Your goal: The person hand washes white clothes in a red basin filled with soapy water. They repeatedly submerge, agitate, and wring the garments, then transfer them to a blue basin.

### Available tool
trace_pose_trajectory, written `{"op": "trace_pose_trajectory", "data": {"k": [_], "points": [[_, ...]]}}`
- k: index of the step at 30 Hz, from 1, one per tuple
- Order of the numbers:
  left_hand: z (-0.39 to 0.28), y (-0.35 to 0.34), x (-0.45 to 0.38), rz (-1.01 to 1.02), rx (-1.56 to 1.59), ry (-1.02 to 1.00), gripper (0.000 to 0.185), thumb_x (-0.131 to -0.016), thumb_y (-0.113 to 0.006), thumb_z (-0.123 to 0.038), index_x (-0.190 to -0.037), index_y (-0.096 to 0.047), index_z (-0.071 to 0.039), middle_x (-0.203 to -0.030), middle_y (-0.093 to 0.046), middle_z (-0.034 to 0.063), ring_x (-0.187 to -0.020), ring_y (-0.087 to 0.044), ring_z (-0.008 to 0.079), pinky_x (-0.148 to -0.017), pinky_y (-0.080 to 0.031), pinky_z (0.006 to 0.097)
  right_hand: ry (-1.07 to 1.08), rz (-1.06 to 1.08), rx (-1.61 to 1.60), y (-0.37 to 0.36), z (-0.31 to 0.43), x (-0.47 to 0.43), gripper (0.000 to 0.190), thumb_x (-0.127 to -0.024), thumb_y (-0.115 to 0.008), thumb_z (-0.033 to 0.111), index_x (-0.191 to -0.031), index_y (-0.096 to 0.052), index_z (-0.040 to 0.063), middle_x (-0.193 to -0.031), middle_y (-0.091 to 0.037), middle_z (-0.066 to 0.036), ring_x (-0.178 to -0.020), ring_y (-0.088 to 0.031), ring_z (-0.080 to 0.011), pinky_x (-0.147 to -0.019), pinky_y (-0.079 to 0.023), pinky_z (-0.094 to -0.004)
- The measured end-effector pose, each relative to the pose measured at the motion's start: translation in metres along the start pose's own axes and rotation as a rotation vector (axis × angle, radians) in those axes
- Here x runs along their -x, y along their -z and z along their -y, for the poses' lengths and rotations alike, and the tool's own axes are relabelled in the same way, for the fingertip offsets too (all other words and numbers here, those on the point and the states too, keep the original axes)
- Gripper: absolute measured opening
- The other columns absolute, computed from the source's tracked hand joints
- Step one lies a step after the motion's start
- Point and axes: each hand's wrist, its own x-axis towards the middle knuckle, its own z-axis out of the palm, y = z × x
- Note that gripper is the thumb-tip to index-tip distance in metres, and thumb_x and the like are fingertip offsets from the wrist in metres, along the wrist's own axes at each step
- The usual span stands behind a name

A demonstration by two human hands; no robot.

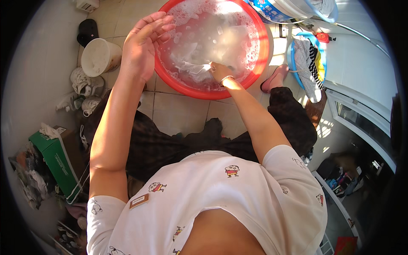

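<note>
A red plastic basin (pixel 178 90) full of cloudy, sudsy water stands on the floor before me. My right hand (pixel 220 71) dips in near its front edge, fingers closed on a wet white cloth (pixel 194 68). Part of that cloth spreads under the water, where its outline is blurred. My left hand (pixel 143 43) is raised at the basin's left rim, fingers loosely curled and apart, with nothing in it. White foam (pixel 250 51) lines the inside of the basin.
On the left are a white bucket (pixel 98 57), a black slipper (pixel 87 32), white sneakers (pixel 84 83) and a green box (pixel 54 162). A blue basin (pixel 290 55) holding clothes (pixel 304 60) stands at right, below a larger bucket (pixel 274 9). My pink shoe (pixel 274 78) is nearby.
</note>
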Motion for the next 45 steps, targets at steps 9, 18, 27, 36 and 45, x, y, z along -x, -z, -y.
{"op": "trace_pose_trajectory", "data": {"k": [9,18,27,36,45], "points": [[0.073,0.004,-0.023,0.288,-0.532,0.055,0.054,-0.093,-0.064,-0.036,-0.133,-0.052,-0.003,-0.131,-0.058,0.009,-0.124,-0.052,0.0203,-0.107,-0.036,0.0344,0.328,0.106,-1.058,0.109,0.036,0.038,0.03,-0.093,-0.062,0.026,-0.109,-0.07,0.002,-0.096,-0.071,-0.006,-0.079,-0.066,-0.0163,-0.07,-0.053,-0.028],[0.057,-0.014,-0.018,0.751,-0.336,0.111,0.036,-0.094,-0.065,-0.034,-0.117,-0.063,-0.006,-0.11,-0.064,-0.0011,-0.107,-0.055,0.0126,-0.1,-0.039,0.0324,0.874,-0.295,-0.534,0.226,0.069,0.11,0.03,-0.091,-0.058,0.02,-0.107,-0.067,-0.003,-0.107,-0.069,-0.012,-0.096,-0.067,-0.0197,-0.08,-0.053,-0.0309],[0.084,-0.004,-0.026,0.529,-0.209,-0.065,0.017,-0.102,-0.056,-0.024,-0.106,-0.064,-0.01,-0.101,-0.066,-0.0019,-0.098,-0.057,0.0086,-0.091,-0.044,0.0283,1.013,-0.54,-0.077,0.178,-0.028,0.076,0.021,-0.083,-0.067,0.015,-0.1,-0.069,0.003,-0.093,-0.068,-0.012,-0.082,-0.067,-0.0251,-0.073,-0.054,-0.0344],[0.111,0.011,-0.037,0.347,-0.397,-0.166,0.038,-0.095,-0.063,-0.013,-0.129,-0.049,-0.006,-0.117,-0.061,0.0083,-0.104,-0.057,0.0148,-0.089,-0.048,0.0309,0.404,-0.381,-1.029,0.147,-0.028,0.054,0.02,-0.093,-0.06,0.018,-0.101,-0.063,0.0,-0.089,-0.066,-0.007,-0.078,-0.064,-0.0159,-0.071,-0.053,-0.0286],[0.216,0.102,-0.047,0.043,-1.027,0.12,0.07,-0.081,-0.077,-0.026,-0.138,-0.045,-0.002,-0.131,-0.057,0.02,-0.122,-0.057,0.0291,-0.099,-0.048,0.0397,0.138,-0.616,-0.154,0.093,-0.076,0.033,0.033,-0.083,-0.058,0.021,-0.112,-0.063,0.007,-0.117,-0.064,-0.018,-0.116,-0.056,-0.0362,-0.098,-0.046,-0.0442]]}}
